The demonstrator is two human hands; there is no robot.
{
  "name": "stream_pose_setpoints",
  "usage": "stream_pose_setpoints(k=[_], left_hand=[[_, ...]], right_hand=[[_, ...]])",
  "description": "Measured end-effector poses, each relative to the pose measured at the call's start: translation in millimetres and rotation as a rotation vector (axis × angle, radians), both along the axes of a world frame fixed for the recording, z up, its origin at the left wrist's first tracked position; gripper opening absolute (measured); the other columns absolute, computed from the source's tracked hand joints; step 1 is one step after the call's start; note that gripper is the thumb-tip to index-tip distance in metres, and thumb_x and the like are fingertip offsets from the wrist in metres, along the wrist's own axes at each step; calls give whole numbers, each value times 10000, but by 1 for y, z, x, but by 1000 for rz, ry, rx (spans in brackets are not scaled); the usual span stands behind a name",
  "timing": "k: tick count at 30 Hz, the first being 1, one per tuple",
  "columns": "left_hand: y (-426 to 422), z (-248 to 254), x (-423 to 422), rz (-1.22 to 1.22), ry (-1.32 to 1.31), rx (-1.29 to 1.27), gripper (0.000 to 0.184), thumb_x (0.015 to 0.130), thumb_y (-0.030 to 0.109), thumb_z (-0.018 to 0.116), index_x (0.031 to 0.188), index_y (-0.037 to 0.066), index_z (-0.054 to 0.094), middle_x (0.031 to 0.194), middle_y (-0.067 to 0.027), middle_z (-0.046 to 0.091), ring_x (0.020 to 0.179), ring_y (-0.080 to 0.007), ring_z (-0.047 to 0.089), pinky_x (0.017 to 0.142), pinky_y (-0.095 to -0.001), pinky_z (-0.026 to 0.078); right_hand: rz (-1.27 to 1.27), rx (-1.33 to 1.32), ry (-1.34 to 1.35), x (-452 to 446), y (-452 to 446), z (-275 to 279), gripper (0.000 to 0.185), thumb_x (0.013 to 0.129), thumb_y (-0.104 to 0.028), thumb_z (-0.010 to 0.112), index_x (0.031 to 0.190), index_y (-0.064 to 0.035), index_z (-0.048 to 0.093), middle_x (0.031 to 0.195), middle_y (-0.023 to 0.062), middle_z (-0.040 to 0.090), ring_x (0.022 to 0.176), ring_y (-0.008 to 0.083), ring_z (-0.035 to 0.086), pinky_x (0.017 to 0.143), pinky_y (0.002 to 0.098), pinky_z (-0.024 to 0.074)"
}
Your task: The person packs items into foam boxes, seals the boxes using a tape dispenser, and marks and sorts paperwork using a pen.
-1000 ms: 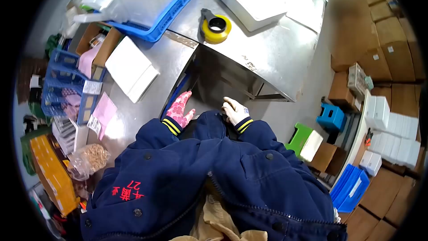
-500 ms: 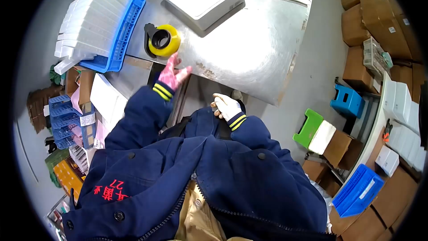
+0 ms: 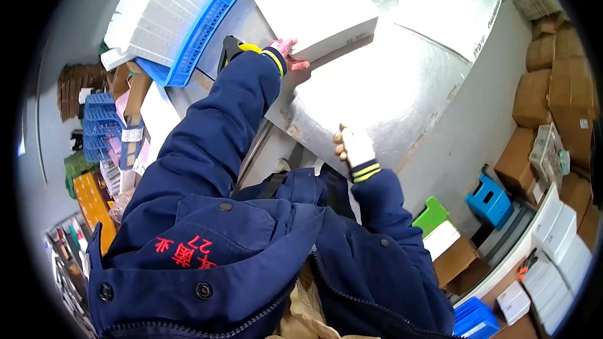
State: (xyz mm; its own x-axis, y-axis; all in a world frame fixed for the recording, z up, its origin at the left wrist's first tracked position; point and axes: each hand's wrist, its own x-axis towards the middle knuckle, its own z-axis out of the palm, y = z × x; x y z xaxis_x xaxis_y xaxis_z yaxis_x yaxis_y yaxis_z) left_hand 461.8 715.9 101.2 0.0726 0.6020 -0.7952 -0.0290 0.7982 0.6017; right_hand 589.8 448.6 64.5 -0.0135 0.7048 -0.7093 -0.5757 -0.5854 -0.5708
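Note:
My left hand (image 3: pixel 290 55), in a pinkish stained glove, reaches to the near left corner of a white box (image 3: pixel 314 6) on the metal table (image 3: pixel 377 81). Its thumb and fingers are spread beside that corner; contact is hard to judge. Behind the left cuff, mostly hidden, lies a round yellow item (image 3: pixel 249 47) with a black part (image 3: pixel 229 50). My right hand (image 3: pixel 355 145), in a white glove with brownish fingertips, hovers over the table's near edge. Its fingers are curled in, and no object shows in them.
At the left, a blue crate (image 3: pixel 198 37) holds several translucent white trays (image 3: pixel 164 9). White sheets (image 3: pixel 443 6) lie at the table's far right. Brown cartons (image 3: pixel 534 97), a blue stool (image 3: pixel 488 202) and a green one (image 3: pixel 432 215) stand to the right.
My left hand has moved forward from beside the yellow item to the white box's corner. My right hand has come forward over the table's edge, still curled. The view has shifted.

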Motion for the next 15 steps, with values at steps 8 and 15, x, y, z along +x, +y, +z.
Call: stream_pose_setpoints(k=[8, 15], left_hand=[[-63, -57, -39, -497, 16, 479, 418, 855, 198, 553, 1164, -28, 387, 1173, -210, 442, 843, -361, 583, 660, -458, 552], [-202, -42, -90, -704, 210, 485, 671, 755, 333, 566, 1264, -28, 318, 962, -226, 594, 875, -390, 568, 819, -412, 442]], right_hand=[[-278, 231, -322, 112, 92, -3, 393, 907, -147, 397, 1283, -40, 361, 865, 116, 535, 686, 189, 543, 610, 324, 502], [250, 411, -1284, 126, 33, -12, 353, 903, -126, 381, 1207, 48, 427, 1104, 198, 543, 954, 283, 561, 834, 303, 460]])
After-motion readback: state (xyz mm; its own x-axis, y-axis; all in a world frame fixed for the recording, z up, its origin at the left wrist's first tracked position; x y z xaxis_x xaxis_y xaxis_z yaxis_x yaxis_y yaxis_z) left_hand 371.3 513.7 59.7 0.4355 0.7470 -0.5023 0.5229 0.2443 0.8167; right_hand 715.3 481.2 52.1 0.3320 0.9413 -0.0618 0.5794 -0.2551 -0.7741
